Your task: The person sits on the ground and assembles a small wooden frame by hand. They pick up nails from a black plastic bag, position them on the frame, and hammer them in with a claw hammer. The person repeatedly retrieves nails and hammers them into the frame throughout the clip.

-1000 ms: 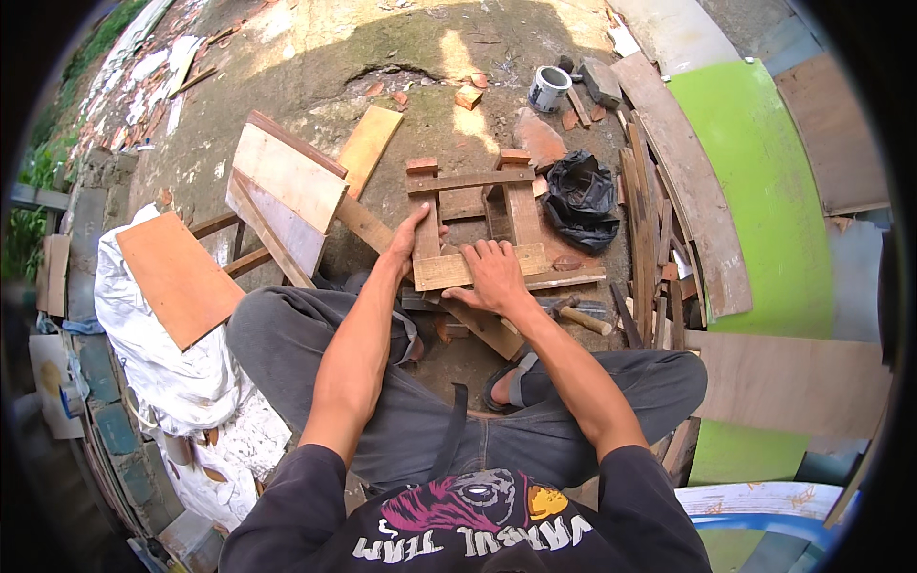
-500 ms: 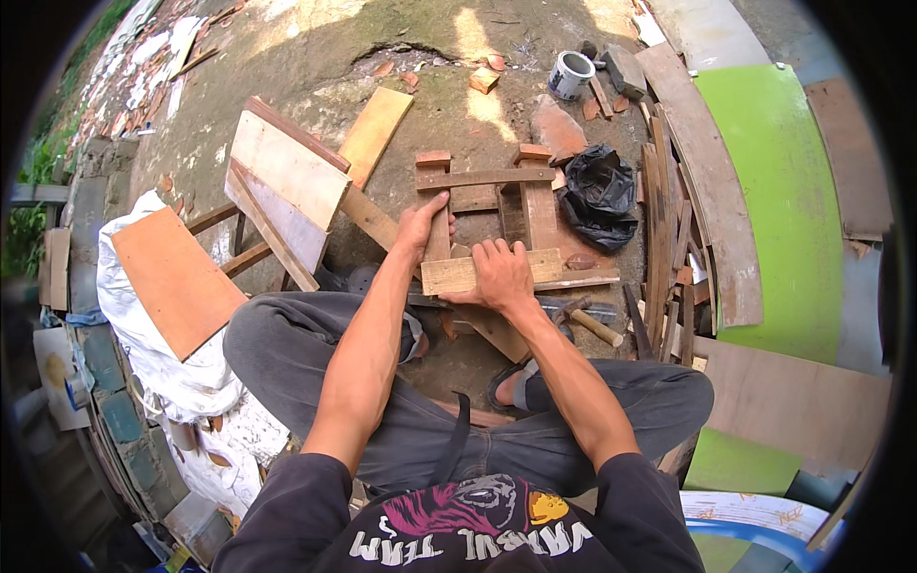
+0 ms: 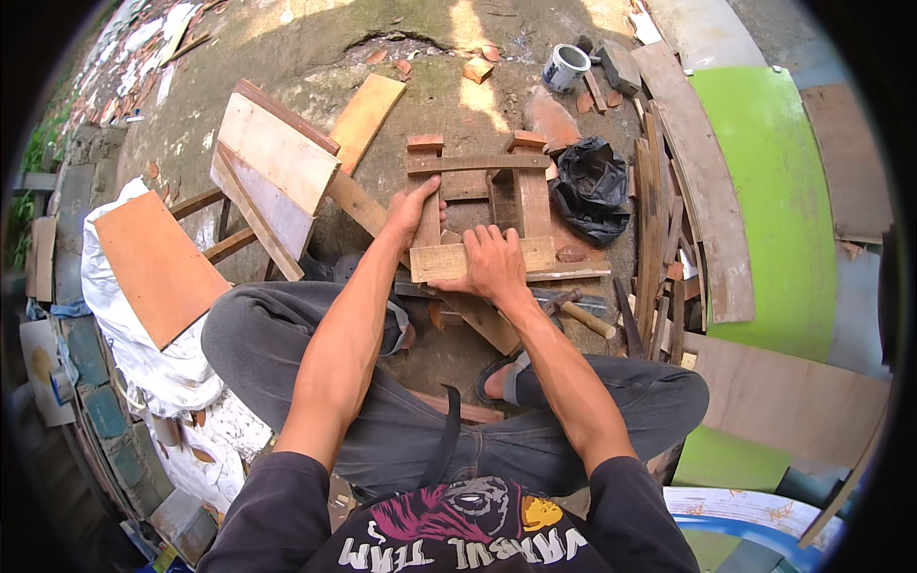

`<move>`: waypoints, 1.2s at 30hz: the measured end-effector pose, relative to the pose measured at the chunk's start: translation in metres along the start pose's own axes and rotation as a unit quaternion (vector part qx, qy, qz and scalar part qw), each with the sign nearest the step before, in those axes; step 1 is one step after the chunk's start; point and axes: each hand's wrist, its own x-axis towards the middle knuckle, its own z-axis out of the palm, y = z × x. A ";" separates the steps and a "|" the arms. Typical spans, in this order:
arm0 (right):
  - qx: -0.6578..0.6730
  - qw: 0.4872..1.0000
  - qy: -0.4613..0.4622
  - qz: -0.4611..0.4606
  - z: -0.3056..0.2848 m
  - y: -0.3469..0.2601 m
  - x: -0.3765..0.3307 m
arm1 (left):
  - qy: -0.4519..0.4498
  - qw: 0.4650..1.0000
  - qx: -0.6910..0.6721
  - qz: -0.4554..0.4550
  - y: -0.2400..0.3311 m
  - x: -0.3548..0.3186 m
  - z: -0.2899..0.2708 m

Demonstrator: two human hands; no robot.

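Observation:
In front of my crossed legs stands a small wooden frame (image 3: pixel 532 199), made of two uprights joined by crosspieces. My left hand (image 3: pixel 413 212) is wrapped round its left upright, thumb on the near face. A short pale wooden board (image 3: pixel 542 254) lies across the near end of the frame. My right hand (image 3: pixel 494 267) grips this board, with fingers over its far edge and the thumb along the near edge. A hammer (image 3: pixel 587 319) with a wooden handle rests on the ground right of my right wrist.
Beyond the frame's right side sits a black plastic bag (image 3: pixel 592 191), with a paint can (image 3: pixel 565 67) farther off. Stacked wood strips (image 3: pixel 651 220) and a green panel (image 3: pixel 764 191) line the right. At left are a slanted board structure (image 3: pixel 272 153) and an orange-brown board (image 3: pixel 158 267) on white sacking.
The whole view has shifted slightly, so things sit a little farther left. Both hands keep their hold on the frame and the short board.

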 end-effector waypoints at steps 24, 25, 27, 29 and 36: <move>0.087 0.943 -0.241 0.211 0.038 -0.028 -0.100 | 0.303 0.939 0.160 -0.003 -0.138 -0.012 -0.068; 0.089 0.940 -0.252 0.212 0.044 -0.031 -0.101 | 0.245 0.963 0.110 -0.025 -0.143 -0.011 -0.075; 0.092 0.929 -0.274 0.233 0.053 -0.030 -0.110 | 0.109 0.991 0.019 -0.082 -0.139 -0.031 -0.064; 0.126 0.910 -0.297 0.259 0.057 -0.023 -0.111 | 0.083 0.991 0.000 -0.104 -0.130 -0.053 -0.060; 0.160 0.913 -0.297 0.231 0.078 0.005 -0.116 | 0.075 0.993 0.070 -0.051 -0.104 -0.099 -0.042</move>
